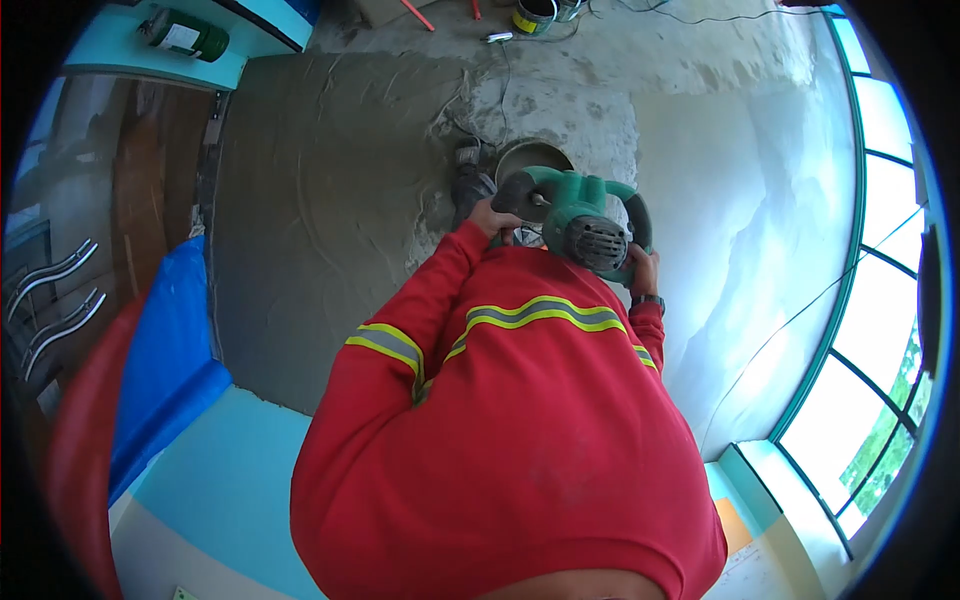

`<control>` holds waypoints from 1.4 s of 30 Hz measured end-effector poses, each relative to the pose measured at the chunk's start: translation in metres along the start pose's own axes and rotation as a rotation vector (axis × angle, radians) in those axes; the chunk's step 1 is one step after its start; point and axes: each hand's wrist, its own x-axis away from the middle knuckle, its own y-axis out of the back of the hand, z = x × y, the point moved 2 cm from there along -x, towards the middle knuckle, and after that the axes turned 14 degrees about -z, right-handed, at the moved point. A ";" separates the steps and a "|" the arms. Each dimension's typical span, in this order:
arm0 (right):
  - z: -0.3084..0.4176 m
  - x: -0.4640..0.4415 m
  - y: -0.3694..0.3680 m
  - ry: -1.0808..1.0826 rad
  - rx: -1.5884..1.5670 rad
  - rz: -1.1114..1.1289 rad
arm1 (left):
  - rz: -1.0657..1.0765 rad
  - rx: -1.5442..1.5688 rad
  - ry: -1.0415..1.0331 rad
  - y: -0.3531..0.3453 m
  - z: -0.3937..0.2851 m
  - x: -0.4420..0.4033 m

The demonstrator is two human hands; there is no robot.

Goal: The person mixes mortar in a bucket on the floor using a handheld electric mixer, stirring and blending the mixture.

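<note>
A person in a red top point(540, 400) with reflective bands holds a green power tool point(575, 205) just in front of the body, left hand point(490, 217) and right hand point(643, 268) each with fingers curled closed around a black side handle point(641, 222). Just beyond the tool sits a round bucket point(545, 151); farther off, a dark can point(535, 17) stands on the grey floor point(320, 190).

Buckets point(533, 154) and red bars point(417, 15) on grey floor point(320, 200)
</note>
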 end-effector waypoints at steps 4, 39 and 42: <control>-0.009 0.006 -0.003 0.098 -0.030 -0.207 | 0.044 -0.081 -0.062 -0.002 -0.012 -0.007; -0.008 -0.042 0.004 0.075 0.109 0.038 | -0.521 -0.589 -0.327 -0.017 -0.001 0.006; -0.012 -0.042 0.005 0.078 0.098 0.044 | -0.574 -0.667 -0.289 -0.020 0.001 0.003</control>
